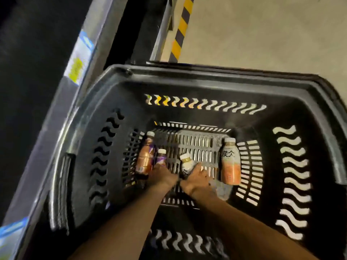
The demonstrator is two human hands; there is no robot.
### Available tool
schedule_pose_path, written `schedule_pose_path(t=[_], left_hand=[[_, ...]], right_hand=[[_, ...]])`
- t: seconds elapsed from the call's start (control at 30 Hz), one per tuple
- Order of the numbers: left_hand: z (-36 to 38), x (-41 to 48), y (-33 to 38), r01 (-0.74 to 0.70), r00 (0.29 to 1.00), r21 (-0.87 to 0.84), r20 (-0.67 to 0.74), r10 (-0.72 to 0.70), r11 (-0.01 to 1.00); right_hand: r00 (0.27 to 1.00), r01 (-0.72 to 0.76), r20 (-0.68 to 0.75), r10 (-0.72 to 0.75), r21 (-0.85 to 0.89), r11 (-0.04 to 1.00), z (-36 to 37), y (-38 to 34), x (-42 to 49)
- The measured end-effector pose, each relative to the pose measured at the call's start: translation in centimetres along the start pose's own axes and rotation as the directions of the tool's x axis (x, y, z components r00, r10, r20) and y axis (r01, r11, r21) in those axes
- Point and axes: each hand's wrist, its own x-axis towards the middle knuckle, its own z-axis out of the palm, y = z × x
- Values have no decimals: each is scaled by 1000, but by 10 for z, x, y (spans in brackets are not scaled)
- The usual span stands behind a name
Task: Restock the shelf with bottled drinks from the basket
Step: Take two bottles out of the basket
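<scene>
While picking from the black slotted plastic basket (pixel 206 76), the left hand (pixel 161 175) grips a purple-labelled bottle (pixel 161 156); the right hand (pixel 197 177) grips a white-labelled bottle (pixel 186 163). Next, likely: lift both clear of its walls.

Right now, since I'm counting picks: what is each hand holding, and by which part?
The left hand grips the purple-labelled bottle round its lower body; the right hand grips the white-labelled bottle the same way.

The basket (pixel 206 72) is black moulded plastic, its rim faintly glossy. The bottled drinks (pixel 230 162) look like smooth plastic with shiny printed labels. The shelf edge (pixel 56 117) is dull grey metal; the floor (pixel 262 30) is pale and matt.
</scene>
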Motion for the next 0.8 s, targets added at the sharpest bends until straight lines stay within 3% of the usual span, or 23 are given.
schedule_pose_path(t=[0.07,0.13,0.23,0.33,0.4,0.47,0.53,0.7,0.8], left_hand=[[10,15,-1,-7,998,44,-60,10,999],[14,22,0,3,993,115,-121,11,993],[15,19,0,27,994,99,-109,-16,995],[1,-15,3,0,998,65,-65,4,998],[-18,-55,9,7,1000,-140,5,-6,990],[-46,-109,18,19,996,-413,88,20,911],[-83,-174,33,-9,994,-590,81,70,807],[-220,-366,84,-164,978,-765,-46,202,623],[-298,-492,101,-269,955,-826,-164,246,495]], right_hand=[[988,-3,-153,0,-24,1000,14,5,14],[980,37,-200,-16,100,994,19,15,29],[993,80,-106,-53,272,959,4,28,39],[996,89,-23,-90,501,861,-30,37,7],[995,92,-28,-95,617,781,-60,41,-35],[991,130,-63,-121,703,699,-97,42,-90],[987,151,-83,-135,753,640,-140,39,-156],[949,314,-219,-227,733,603,-272,-2,-345],[888,452,-290,-356,687,569,-348,-34,-466]])
